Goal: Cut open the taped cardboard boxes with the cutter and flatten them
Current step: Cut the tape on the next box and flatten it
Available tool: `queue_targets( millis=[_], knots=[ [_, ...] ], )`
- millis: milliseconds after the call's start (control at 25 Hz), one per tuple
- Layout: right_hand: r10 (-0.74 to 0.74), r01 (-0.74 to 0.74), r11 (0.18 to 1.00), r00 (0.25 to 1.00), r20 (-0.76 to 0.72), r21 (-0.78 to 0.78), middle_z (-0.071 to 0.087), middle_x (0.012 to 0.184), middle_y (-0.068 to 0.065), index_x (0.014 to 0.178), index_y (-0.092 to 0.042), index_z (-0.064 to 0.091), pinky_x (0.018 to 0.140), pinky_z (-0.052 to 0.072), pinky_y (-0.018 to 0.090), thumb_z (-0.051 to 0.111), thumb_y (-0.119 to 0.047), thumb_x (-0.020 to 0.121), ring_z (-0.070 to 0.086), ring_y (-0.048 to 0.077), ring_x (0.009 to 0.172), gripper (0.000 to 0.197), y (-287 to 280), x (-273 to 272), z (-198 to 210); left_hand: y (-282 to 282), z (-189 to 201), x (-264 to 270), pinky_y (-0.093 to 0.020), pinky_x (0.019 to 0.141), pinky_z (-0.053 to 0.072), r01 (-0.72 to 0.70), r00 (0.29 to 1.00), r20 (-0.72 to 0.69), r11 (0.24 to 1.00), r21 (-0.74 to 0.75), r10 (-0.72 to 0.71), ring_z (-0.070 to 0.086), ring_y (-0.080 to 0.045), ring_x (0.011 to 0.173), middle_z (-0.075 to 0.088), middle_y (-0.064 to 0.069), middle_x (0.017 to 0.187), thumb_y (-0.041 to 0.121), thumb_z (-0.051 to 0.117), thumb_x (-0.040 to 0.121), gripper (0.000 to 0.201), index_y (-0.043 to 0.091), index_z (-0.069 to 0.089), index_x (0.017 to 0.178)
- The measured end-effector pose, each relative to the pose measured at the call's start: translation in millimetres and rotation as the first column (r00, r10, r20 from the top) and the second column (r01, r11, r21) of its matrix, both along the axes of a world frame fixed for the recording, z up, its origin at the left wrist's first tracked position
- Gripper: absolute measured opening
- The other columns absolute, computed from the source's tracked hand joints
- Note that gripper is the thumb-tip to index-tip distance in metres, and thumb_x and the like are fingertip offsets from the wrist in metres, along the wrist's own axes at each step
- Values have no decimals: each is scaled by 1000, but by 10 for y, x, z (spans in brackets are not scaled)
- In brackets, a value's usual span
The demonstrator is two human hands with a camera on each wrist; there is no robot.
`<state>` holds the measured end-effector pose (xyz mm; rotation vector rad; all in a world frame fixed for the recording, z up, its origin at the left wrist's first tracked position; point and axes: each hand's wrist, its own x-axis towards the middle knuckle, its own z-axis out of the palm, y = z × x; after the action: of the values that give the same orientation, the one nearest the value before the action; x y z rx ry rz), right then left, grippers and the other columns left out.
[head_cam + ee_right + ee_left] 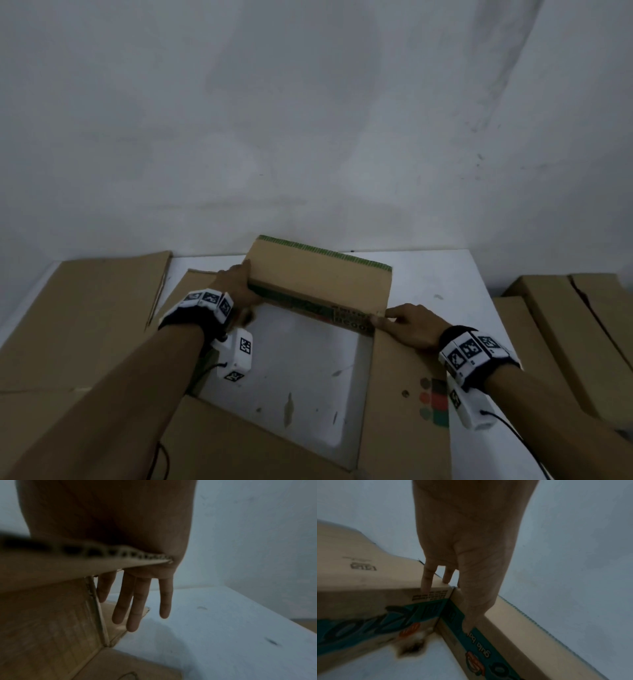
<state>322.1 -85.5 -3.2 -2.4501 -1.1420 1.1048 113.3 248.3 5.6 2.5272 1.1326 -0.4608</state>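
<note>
An open-ended cardboard box [318,277] with green print stands on the white table [438,277], and I see the tabletop through it. My left hand [236,284] grips its far left corner. In the left wrist view the thumb [476,601] lies on the inner face of the far wall and the fingers [426,580] reach over the box [368,588] edge. My right hand [407,325] rests on the far right corner. Its straight fingers [137,601] hang outside the box [42,615] wall. No cutter is in view.
Flat cardboard sheets [85,325] lie on the left of the table. More cardboard boxes [565,325] sit at the right, beyond the table's edge. A bare grey wall [308,120] stands close behind the table.
</note>
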Motion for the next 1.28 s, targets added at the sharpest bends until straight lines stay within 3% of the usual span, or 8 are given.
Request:
queue_targets(
  millis=[200, 320, 480, 640, 840, 1080, 1160, 1280],
  knots=[
    [-34, 52, 968, 996, -77, 247, 71, 114, -10, 101, -43, 70, 98, 51, 34, 47, -62, 95, 64, 9, 108, 30, -60, -53, 27, -59, 23, 15, -50, 109, 37, -193, 978, 76, 980, -50, 196, 45, -40, 129, 46, -18, 141, 68, 66, 53, 129, 6, 13, 154],
    [-118, 172, 908, 980, -160, 382, 74, 96, -15, 88, -34, 77, 88, 57, 35, 56, -62, 91, 68, 0, 89, 35, -81, -123, 111, -34, 186, -18, -45, 106, 43, -227, 955, 169, 968, -109, 244, 51, -34, 125, 50, -13, 143, 75, 76, 55, 122, 10, 33, 149],
    [-183, 266, 823, 961, -209, 502, 65, 115, -20, 90, -34, 80, 98, 52, 37, 59, -65, 83, 59, -3, 107, 38, -105, -207, 308, -55, 549, -206, -35, 84, 49, -303, 829, 412, 923, -237, 378, 59, -23, 102, 60, -2, 120, 68, 81, 64, 80, 13, 55, 116],
    [-217, 374, 759, 917, -334, 533, 54, 136, -15, 79, -41, 79, 102, 46, 32, 64, -66, 76, 53, 5, 122, 29, -76, -323, 602, -98, 1000, -359, -34, 74, 52, -228, 665, 643, 923, -310, 380, 62, -19, 95, 65, 0, 107, 73, 83, 52, 80, 14, 62, 102],
    [-233, 467, 646, 874, -427, 603, 24, 158, -15, 132, -50, 54, 114, 33, 40, 82, -77, 51, 24, 12, 148, 90, -57, -401, 858, -315, 1415, -619, -40, 74, 57, -109, 485, 803, 936, -336, 345, 66, -28, 89, 71, -6, 101, 57, 86, 65, 61, 13, 69, 104],
    [-43, 387, 643, 880, -473, 661, 27, 161, -3, 139, -66, 29, 117, 28, 59, 86, -73, 50, 23, 29, 149, 106, -42, -532, 1147, -336, 1577, -1008, -48, 85, 57, -19, 222, 913, 937, -348, 344, 68, -30, 94, 75, -4, 98, 41, 83, 68, 37, 24, 74, 99],
    [20, 441, 604, 825, -565, 664, 24, 158, -15, 139, -62, 35, 116, 29, 54, 82, -80, 43, 25, 21, 145, 109, -66, -666, 1322, -316, 1590, -1097, -40, 79, 54, -30, 148, 929, 941, -338, 339, 68, -15, 86, 75, 8, 90, 37, 74, 72, 26, 27, 73, 96],
    [12, 772, 424, 519, -855, 474, 32, 153, -7, 134, -46, 56, 111, 35, 57, 67, -87, 55, 34, 23, 140, 90, -102, -730, 1514, -258, 1559, -1241, -35, 75, 51, -43, 99, 937, 942, -333, 336, 67, -5, 82, 74, 15, 86, 32, 70, 82, 10, 30, 72, 92]
  ],
)
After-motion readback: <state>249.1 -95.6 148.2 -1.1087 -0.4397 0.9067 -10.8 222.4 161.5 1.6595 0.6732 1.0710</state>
